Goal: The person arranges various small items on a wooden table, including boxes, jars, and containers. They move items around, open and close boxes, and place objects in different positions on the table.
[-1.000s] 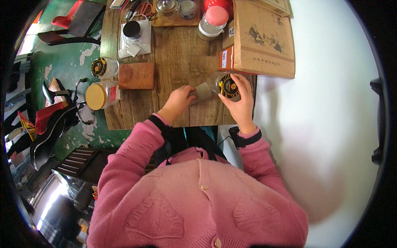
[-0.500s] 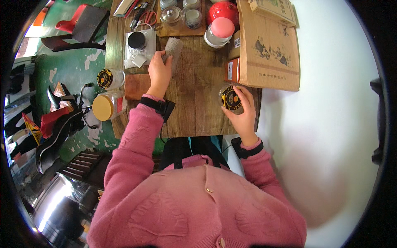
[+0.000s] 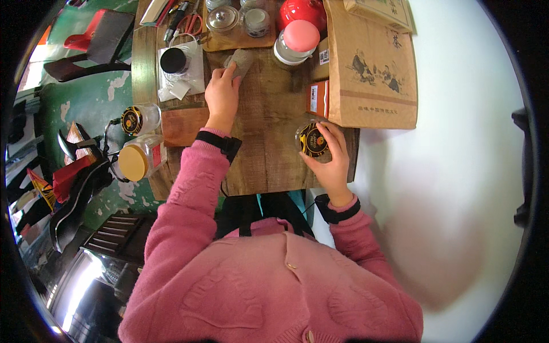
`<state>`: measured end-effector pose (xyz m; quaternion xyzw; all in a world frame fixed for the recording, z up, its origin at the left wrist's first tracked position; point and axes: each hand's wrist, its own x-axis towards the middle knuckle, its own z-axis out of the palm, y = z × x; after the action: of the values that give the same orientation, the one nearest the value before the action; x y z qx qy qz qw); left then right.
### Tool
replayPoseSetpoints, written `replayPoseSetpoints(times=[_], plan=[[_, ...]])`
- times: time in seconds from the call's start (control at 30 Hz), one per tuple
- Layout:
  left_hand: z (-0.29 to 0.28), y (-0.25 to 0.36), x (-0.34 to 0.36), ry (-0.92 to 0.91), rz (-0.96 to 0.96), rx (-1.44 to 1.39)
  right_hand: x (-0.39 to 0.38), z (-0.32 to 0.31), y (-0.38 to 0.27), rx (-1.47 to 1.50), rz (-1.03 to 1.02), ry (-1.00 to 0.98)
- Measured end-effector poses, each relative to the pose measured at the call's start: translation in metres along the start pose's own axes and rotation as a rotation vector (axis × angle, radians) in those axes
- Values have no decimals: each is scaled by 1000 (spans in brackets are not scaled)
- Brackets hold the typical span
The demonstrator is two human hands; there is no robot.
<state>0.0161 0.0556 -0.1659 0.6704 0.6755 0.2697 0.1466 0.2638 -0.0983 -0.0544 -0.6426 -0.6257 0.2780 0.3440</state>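
Right now the left hand (image 3: 222,96) grips a grey cloth (image 3: 240,60) — right hand (image 3: 331,160) clasps a black-lidded jar (image 3: 311,140)

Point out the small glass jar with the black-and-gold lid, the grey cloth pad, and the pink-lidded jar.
Black-and-gold-lidded glass jar (image 3: 313,140), head view, lid centre.
Grey cloth pad (image 3: 241,59), head view, its middle.
Pink-lidded jar (image 3: 301,36), head view, lid top.

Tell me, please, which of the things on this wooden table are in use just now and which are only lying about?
In use:
- grey cloth under the left hand
- black-lidded jar held by the right hand

Lying about:
- yellow-lidded jar
- pink-lidded jar
- scissors
- brown paper bag
- red pot
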Motion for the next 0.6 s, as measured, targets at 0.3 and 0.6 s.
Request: replayPoseSetpoints(times=[0.3, 0.6], plan=[[20, 22, -17, -79, 124, -35, -9, 2, 8, 1, 3, -6], [9, 39, -56, -266, 332, -104, -14, -6, 6, -25, -13, -5]])
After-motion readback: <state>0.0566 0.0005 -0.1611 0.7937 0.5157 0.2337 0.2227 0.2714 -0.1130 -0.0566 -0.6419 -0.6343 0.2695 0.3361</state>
